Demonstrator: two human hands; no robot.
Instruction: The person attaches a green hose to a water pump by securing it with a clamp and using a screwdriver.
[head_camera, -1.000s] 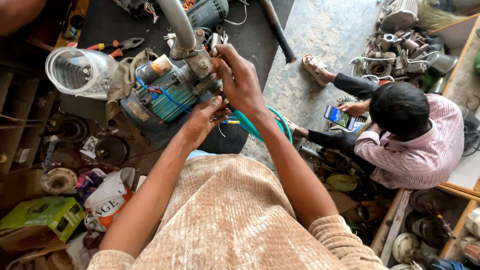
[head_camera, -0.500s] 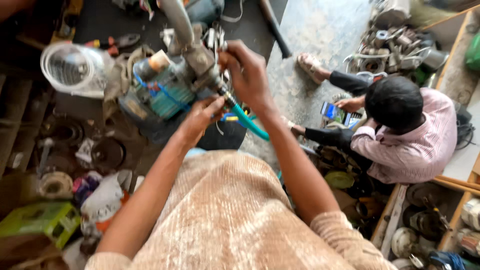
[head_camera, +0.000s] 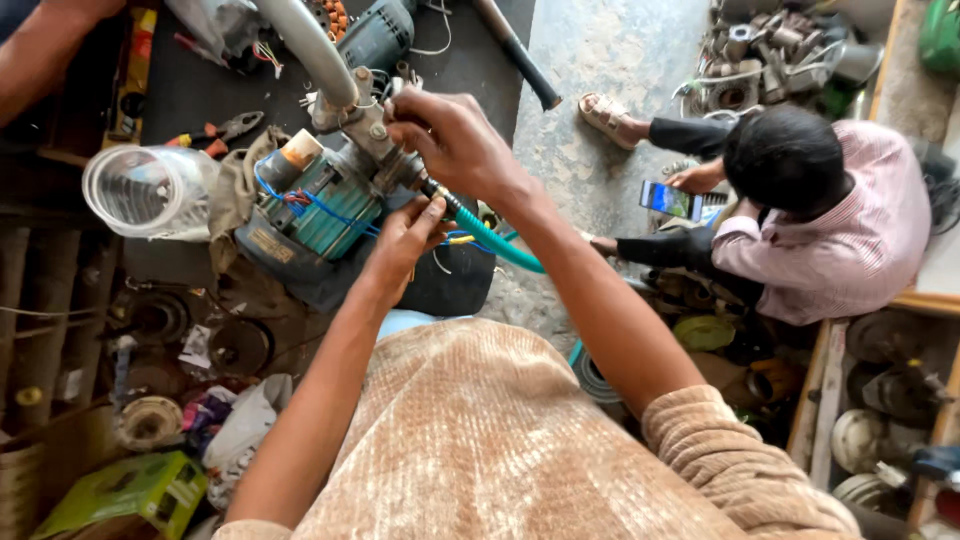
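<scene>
A teal water pump motor (head_camera: 318, 212) with blue wires lies on a dark bench, with a grey pipe (head_camera: 305, 48) rising from its metal fitting (head_camera: 358, 124). My right hand (head_camera: 450, 140) is closed over the fitting at the top of the pump. My left hand (head_camera: 405, 240) holds the pump body just below, fingers by the end of a green hose (head_camera: 497, 244) that runs off to the right between my arms.
A clear plastic jar (head_camera: 150, 190) lies left of the pump, pliers (head_camera: 215, 131) behind it. A person in a pink striped shirt (head_camera: 830, 235) crouches at right with a phone (head_camera: 668, 199). Metal parts heap at top right (head_camera: 770, 50). A green box (head_camera: 125, 492) sits at lower left.
My right hand has shifted slightly on the fitting and my left hand has closed in nearer the hose end. The view has tilted a little.
</scene>
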